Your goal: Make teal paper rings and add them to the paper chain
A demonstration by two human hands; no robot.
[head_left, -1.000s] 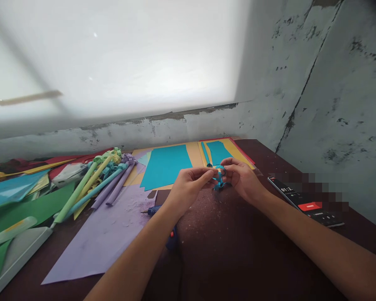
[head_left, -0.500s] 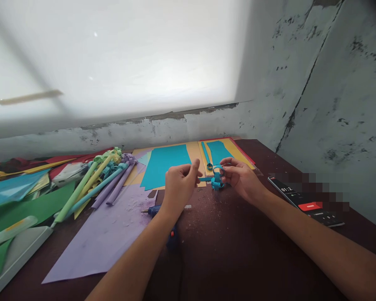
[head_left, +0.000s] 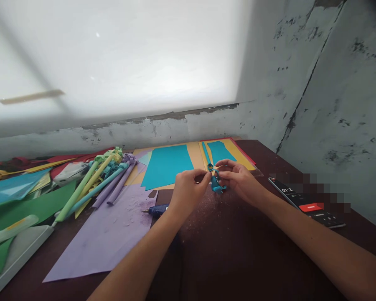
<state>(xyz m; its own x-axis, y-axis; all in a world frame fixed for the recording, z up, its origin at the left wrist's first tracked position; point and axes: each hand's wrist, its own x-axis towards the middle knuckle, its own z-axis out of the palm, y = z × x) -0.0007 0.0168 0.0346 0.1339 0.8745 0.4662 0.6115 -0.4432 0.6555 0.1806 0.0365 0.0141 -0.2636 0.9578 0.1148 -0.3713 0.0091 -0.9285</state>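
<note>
A small cluster of curled blue paper strips (head_left: 217,184) hangs between my two hands above the dark table. My right hand (head_left: 242,183) pinches one of its loops with thumb and fingers from the right. From the left, my left hand (head_left: 189,190) meets it with thumb and forefinger pressed together on a strip end. The fingertips hide part of the strip. Just beyond lies a rolled blue paper tube (head_left: 206,154). Below my left wrist, a dark blue glue gun (head_left: 158,210) is partly covered by my forearm.
Blue paper sheets (head_left: 167,165) lie behind my left hand, with a purple sheet (head_left: 113,238) nearer. Finished-looking paper tubes with curled ends (head_left: 90,179) are piled at left beside green sheets (head_left: 53,205). A phone (head_left: 303,202) rests at right. A wall (head_left: 113,131) runs behind.
My left hand has moved right and closed its thumb and forefinger at the paper cluster. The loop has shifted slightly, while my right hand stays nearly in place.
</note>
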